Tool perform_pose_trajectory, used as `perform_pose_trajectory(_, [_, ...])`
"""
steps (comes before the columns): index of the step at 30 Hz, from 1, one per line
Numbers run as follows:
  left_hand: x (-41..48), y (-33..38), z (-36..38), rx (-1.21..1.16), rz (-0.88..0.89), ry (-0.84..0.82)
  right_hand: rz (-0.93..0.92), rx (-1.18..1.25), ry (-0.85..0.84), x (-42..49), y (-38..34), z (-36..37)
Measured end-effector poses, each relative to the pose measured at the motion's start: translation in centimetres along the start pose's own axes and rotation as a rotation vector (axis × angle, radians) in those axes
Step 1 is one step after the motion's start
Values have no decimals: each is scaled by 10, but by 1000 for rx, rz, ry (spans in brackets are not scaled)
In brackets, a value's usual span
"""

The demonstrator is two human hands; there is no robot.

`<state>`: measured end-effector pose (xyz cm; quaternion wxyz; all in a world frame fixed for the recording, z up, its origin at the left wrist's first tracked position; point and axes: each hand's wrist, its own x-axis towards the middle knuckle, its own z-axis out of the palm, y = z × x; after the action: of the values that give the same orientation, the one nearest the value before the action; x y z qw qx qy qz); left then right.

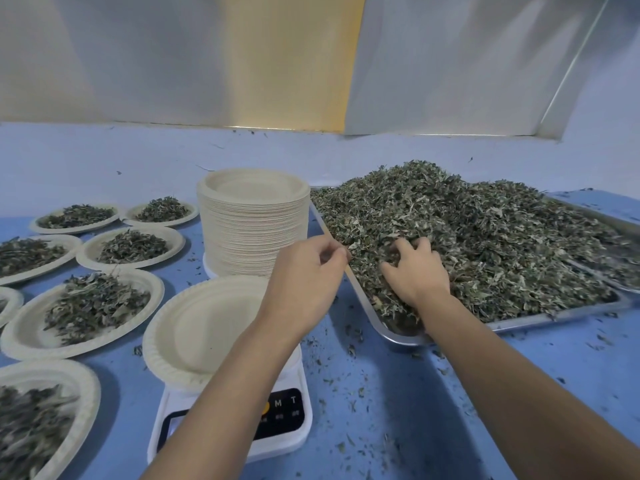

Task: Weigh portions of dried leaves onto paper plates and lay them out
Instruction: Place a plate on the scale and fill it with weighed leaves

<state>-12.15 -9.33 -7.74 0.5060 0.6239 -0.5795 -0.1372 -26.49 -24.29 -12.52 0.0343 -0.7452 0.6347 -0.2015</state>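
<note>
The scale's (287,417) keys read "M" and "T"; one empty paper plate (194,334) sits on it. Seven filled plates (31,327) lie left, with one plate stack (252,226) beyond the scale. The right hand (415,275) curls into dried leaves (502,237) heaped in the metal tray (398,337) on the right. The left hand (308,275) is curled at the tray's rim; what it holds, if anything, is unclear.

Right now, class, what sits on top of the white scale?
One empty paper plate rests on the scale. The left forearm crosses above it, hiding part of the plate's rim and much of the display, so any reading cannot be seen.
</note>
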Motion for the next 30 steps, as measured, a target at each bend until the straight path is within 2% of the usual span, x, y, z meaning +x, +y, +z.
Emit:
perform_pose_trajectory(6, [-1, -1, -1, -20, -8, 7, -113, 143, 224, -5, -7, -4])
perform_pose_trajectory(10, [-1, -1, -3, -29, -20, 15, -155, 45, 324, -5, -8, -3])
perform_pose_trajectory(13, [-2, 0, -3, -25, -22, 17, -191, -163, 180, -3, -5, 2])
perform_pose_trajectory(16, [-2, 0, -3, -25, -23, 14, -192, -96, 10, -4, -6, 5])
perform_pose_trajectory(21, [-2, -3, -1, -33, -24, 12, -265, -61, 193, -5, -9, 2])
perform_pose_trajectory(26, [-1, -4, -1, -30, -17, 11, -336, -154, -56, -7, -9, 8])
perform_pose_trajectory(30, [-2, -5, -1, -30, -13, 4, -381, -193, 29, -8, -13, 6])
